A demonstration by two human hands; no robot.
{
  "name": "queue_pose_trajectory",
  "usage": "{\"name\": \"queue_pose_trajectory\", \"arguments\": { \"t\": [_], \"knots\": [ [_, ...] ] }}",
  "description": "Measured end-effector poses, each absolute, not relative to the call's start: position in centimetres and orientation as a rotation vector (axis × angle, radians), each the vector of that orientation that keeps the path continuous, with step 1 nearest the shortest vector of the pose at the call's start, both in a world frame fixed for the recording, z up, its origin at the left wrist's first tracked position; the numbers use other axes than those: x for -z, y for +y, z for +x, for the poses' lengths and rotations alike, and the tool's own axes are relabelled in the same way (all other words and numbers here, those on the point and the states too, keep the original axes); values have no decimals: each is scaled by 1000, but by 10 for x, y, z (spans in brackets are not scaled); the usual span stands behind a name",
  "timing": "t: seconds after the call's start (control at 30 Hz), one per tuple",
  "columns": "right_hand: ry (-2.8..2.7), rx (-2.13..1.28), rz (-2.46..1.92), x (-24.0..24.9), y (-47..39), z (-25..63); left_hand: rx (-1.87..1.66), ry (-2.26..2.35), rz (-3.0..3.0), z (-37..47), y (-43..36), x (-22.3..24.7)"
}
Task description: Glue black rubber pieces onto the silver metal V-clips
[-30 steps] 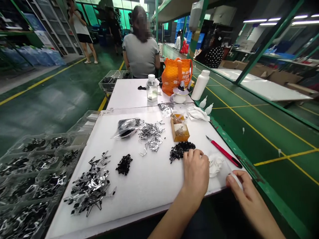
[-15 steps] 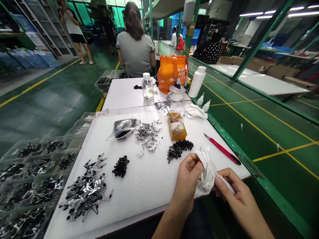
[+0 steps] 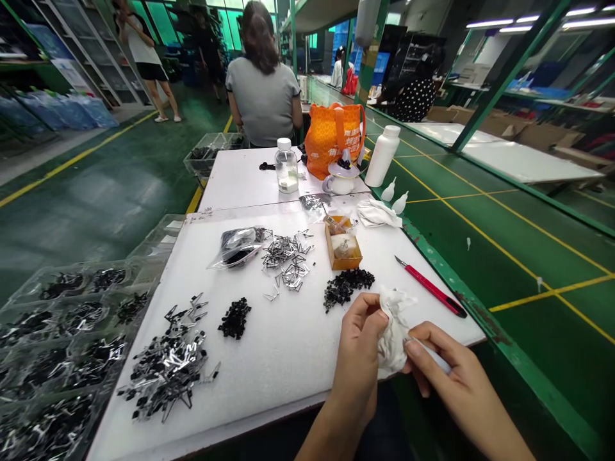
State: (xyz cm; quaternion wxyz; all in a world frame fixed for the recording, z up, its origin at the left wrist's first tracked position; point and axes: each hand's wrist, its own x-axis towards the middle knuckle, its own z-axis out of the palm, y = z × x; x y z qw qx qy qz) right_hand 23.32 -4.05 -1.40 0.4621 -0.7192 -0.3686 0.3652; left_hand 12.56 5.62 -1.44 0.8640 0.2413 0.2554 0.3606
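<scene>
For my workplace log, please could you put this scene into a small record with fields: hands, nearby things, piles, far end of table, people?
Left hand: pinches crumpled white cloth
Right hand: holds whitish object, mostly hidden; fingertips at the cloth
Knife: red handle, lying beyond the right hand
Box: yellowish, just beyond a black pile
Other piles: small black parts; bent metal pieces, front left
Far end: jar, lidded pot, orange bag
Person ahead: back to camera
</scene>
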Motion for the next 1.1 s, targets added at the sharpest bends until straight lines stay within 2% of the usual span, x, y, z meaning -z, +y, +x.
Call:
{"name": "queue_pose_trajectory", "arguments": {
  "t": [0.17, 0.33, 0.83, 1.1],
  "knots": [
    [-842, -1019, -1659, 19, -47, 237, -877, 566, 444, 118, 67, 4],
    [-595, -1139, -1495, 3, -51, 232, -886, 609, 472, 108, 69, 0],
    [-701, -1201, -1525, -5, -40, 214, -744, 528, 430, 97, 57, 4],
    [-697, -1359, -1471, 1, -40, 211, -746, 535, 344, 97, 52, 0]
  ]
}}
